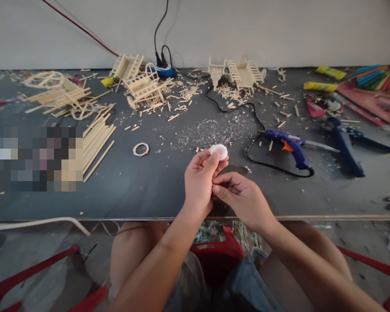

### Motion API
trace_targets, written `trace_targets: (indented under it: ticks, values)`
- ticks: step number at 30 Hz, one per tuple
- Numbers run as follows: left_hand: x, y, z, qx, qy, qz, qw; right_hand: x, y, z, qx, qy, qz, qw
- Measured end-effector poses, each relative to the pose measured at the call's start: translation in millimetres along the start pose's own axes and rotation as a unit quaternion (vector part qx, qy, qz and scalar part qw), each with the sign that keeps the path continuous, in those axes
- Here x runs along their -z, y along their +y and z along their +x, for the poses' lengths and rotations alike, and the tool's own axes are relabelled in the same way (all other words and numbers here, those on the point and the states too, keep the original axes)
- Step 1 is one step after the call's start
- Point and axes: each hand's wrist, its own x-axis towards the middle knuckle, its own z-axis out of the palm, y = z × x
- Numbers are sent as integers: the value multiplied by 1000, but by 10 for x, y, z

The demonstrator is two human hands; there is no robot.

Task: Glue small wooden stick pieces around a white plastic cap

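My left hand (201, 177) is closed on a small round white cap (219, 151), pinched under the thumb above the table's front part. Just to the right and a little lower, my right hand (243, 195) has its thumb and index finger pressed together near the left palm; whatever they pinch is hidden or too small to name. A small ring of wooden stick pieces (141, 149) lies flat on the table to the left. Off to the right rests a blue hot glue gun (289, 145) with an orange trigger and a glue stick in its back.
Loose sticks (99, 141) lie left. Stick-built models (143, 86) and scraps stand along the back, by a blue power socket (164, 69). A black cord (247, 151) loops to the glue gun. Dark blue cutters (344, 147), yellow tubes (320, 86) and coloured sticks (373, 78) are right.
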Motion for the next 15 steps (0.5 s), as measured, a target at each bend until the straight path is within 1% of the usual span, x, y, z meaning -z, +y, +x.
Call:
trace_targets:
  ticks: [3,7,15]
  values:
    - [-8,-3,0,16,-2,-1,1000,-7,7,-10,3,8,5,1000]
    - [-7,2,8,25,-7,-12,1000,0,15,-10,-3,-6,17,1000]
    - [-8,-5,1,18,-1,-2,1000,-16,54,2,4,12,-20,1000]
